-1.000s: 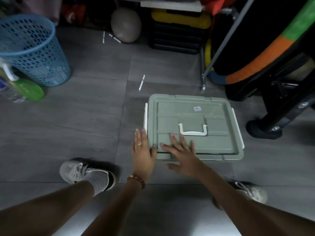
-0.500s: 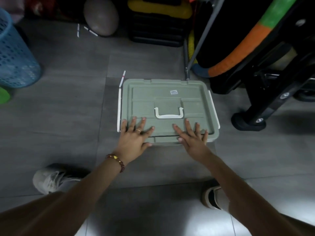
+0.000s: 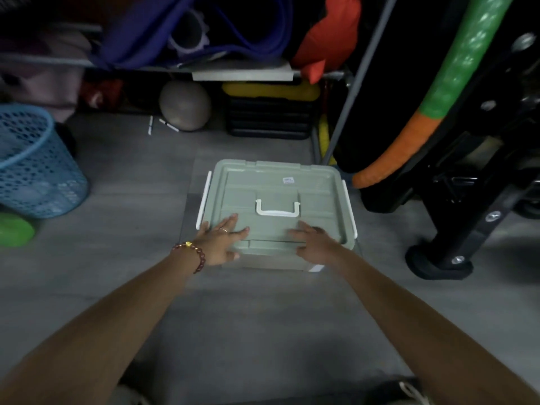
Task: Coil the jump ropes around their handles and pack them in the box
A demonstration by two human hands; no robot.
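A pale green plastic box sits on the grey floor with its lid on, white latches along both sides and a white carry handle on top. My left hand lies flat on the lid's near left corner, fingers straight. On the near right part of the lid rests my right hand, fingers spread. No jump ropes are visible; the box's inside is hidden.
A blue mesh basket stands at the left with a green disc beside it. Behind the box are a grey ball, a black and yellow case and a shelf. A black stand base is on the right.
The box has slid away from me towards the shelf with both hands flat on its lid. My arms are stretched out further.
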